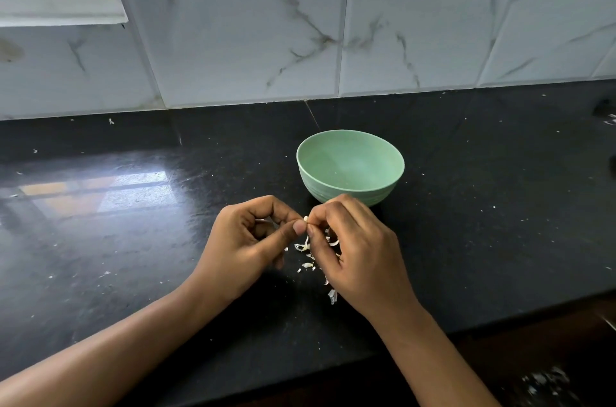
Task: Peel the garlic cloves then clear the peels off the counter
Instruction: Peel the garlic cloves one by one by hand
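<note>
Garlic clove: the small pale garlic clove [305, 219] is held above the counter, pinched between both hands, just in front of the bowl.
Handling: probably light and firm, and slippery once bare; the skin looks papery, so a pinch at the tip should lift it.
Left hand: the left hand [253, 240] is curled, with thumb and forefinger nipping the clove.
Peels: thin white papery peels [305, 248] lie scattered beneath the hands and would likely drift easily.
Right hand: the right hand [353, 253] is curled, its fingertips gripping the clove's other side.
Bowl: the round pale green bowl [333, 196] stands upright with nothing visible inside.
Counter: the glossy black speckled stone counter [133, 240] is dotted with white flecks.
Room: white grey-veined wall tiles [233, 40] rise behind, with a white window frame [50, 0] at upper left.
</note>
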Demonstrator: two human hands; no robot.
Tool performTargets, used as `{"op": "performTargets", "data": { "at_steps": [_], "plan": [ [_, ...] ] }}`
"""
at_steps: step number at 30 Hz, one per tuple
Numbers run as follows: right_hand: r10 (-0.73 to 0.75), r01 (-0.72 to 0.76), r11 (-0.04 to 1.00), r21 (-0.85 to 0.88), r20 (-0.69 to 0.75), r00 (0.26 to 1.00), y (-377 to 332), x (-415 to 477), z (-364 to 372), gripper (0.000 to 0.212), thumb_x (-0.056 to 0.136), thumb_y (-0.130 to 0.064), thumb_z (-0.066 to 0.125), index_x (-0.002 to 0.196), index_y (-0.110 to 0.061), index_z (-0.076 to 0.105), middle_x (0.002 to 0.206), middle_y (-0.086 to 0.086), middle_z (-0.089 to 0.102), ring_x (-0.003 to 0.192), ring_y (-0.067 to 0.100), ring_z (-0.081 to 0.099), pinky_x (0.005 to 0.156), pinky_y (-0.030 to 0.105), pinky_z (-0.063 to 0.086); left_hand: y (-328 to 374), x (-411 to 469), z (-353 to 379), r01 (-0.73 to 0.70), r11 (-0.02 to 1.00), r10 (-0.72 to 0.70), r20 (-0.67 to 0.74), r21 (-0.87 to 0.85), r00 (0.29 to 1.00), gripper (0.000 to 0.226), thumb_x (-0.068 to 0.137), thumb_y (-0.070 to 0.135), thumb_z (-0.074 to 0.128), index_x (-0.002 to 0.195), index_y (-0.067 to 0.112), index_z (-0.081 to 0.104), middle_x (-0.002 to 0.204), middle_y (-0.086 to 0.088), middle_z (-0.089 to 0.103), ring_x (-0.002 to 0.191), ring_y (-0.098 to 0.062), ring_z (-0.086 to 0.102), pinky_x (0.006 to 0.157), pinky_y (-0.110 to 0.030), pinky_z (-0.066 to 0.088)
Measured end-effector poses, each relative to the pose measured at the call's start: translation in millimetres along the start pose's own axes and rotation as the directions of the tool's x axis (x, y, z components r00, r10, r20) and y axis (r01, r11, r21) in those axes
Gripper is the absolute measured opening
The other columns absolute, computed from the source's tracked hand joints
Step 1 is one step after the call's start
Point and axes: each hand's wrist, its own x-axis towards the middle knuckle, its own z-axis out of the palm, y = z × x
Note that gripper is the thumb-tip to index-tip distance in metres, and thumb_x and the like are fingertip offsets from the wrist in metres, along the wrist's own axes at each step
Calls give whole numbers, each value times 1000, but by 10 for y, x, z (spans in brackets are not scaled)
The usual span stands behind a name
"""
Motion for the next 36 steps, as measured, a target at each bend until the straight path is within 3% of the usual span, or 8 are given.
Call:
{"op": "performTargets", "data": {
  "at_steps": [5,8,11,16,20,25,28,36],
  "plan": [
    [2,-4,999,53,55,998,-13,0,29,6,86,-20,60,82,-15,59,80,-6,57,74,10,53,63,25,46,24,41,10,48,996,-50,-26,-69,998,12,77,18,70,72,9,64,46,0,56,34,-10,48,37,-12,33],
    [165,-167,970,178,24,986,56,6,27,10,80,-16,68,84,-19,59,81,-10,56,70,5,54,61,20,46,24,46,27,86,993,-88,-26,-84,996,11,76,20,68,72,10,63,45,-1,52,33,-10,46,36,-12,32],
    [299,-297,890,346,48,953,103,9,1,18,79,-10,71,88,-21,60,83,-11,59,73,7,60,65,16,47,-11,40,23,89,995,-90,-11,-47,996,15,80,24,73,70,17,64,45,0,50,35,-13,46,39,-14,33],
    [392,-441,705,555,213,895,54,13,19,9,87,-21,63,92,-22,70,81,-8,70,79,16,69,66,35,58,-42,27,10,38,998,-39,10,57,999,11,78,30,69,74,20,65,44,0,53,36,-12,48,41,-18,35],
    [469,-546,560,623,304,829,44,38,-3,7,86,-9,67,85,-13,72,71,-3,71,67,12,70,58,24,55,-62,14,9,-5,992,4,7,124,1000,20,75,46,65,75,26,66,45,2,54,36,-12,47,43,-23,36],
    [499,-582,539,609,326,803,42,44,-13,17,84,-4,66,73,-16,69,63,10,67,54,15,63,47,22,48,-55,7,15,-78,954,85,-13,289,996,13,77,41,69,73,29,65,54,17,57,39,-15,48,42,-21,37],
    [507,-596,558,578,330,796,48,46,-12,19,82,-6,67,67,-17,67,55,5,61,50,14,57,44,22,46,-52,7,19,-105,929,114,-4,356,993,9,77,34,70,71,33,64,54,22,56,40,-2,45,44,-16,36],
    [511,-654,510,559,414,753,79,61,4,8,70,-25,61,64,-20,62,51,-1,57,47,11,53,41,23,40,-63,24,17,-151,915,152,29,374,988,15,75,49,63,81,35,64,66,18,62,44,-6,50,45,-18,39]
  ]
}}
